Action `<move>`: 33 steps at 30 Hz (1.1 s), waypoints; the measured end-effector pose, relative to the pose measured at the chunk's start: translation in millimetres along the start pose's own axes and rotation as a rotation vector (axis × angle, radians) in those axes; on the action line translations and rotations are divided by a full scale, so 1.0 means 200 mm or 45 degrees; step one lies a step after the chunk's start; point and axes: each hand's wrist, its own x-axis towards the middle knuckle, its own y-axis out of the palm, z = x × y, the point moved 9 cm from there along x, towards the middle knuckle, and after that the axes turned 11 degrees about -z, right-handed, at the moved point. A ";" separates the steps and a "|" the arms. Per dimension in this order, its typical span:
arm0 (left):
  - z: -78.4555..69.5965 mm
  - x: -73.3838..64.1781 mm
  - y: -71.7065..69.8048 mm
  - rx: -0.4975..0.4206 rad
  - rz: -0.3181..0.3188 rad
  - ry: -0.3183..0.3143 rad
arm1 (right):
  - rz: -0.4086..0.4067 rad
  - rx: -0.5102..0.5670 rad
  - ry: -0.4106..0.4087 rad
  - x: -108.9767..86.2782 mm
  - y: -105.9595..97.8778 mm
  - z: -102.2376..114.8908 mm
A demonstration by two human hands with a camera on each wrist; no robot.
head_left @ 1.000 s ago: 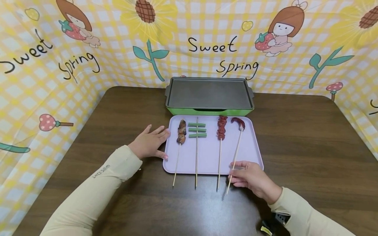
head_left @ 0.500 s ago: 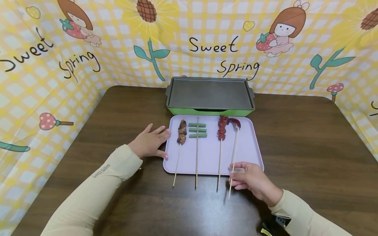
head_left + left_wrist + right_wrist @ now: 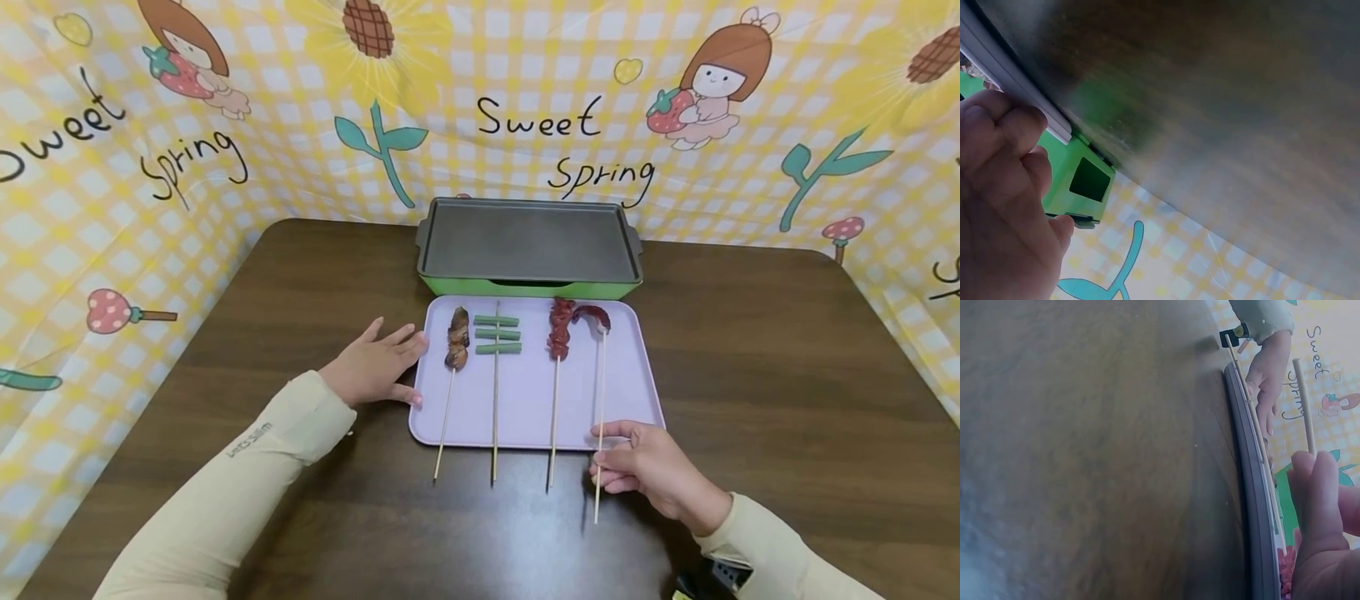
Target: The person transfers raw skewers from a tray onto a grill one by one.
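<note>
Three skewers [image 3: 498,334] lie on tray [image 3: 525,417]; hooked skewer [image 3: 602,375], pinched by right grip [image 3: 652,462], over tray's right side. Left grip [image 3: 372,365] unclenched at tray edge. Sideways swing might snag red meat [image 3: 560,329]: tips near or touching.

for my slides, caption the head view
Right hand pinches the rightmost skewer, left hand at the edge of the tray, grill behind.
</note>
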 end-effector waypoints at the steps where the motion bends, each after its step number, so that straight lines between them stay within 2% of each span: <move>1: 0.00 0.00 0.00 0.003 -0.003 0.002 | 0.002 -0.001 -0.004 0.00 0.00 0.00; 10: 0.00 0.01 -0.04 0.018 -0.063 0.034 | 0.046 0.058 -0.018 -0.03 0.00 -0.02; 21: 0.02 0.00 -0.01 -0.032 -0.029 0.016 | 0.099 0.146 -0.032 -0.06 0.01 -0.04; 24: 0.03 0.00 0.00 -0.047 0.002 0.003 | 0.109 0.162 -0.046 -0.06 0.01 -0.04; 28: 0.02 0.00 0.00 -0.075 0.045 -0.018 | 0.112 0.187 -0.072 -0.07 0.01 -0.04; 33: 0.02 0.00 0.00 -0.079 0.048 -0.026 | 0.091 0.210 -0.096 -0.07 0.00 -0.03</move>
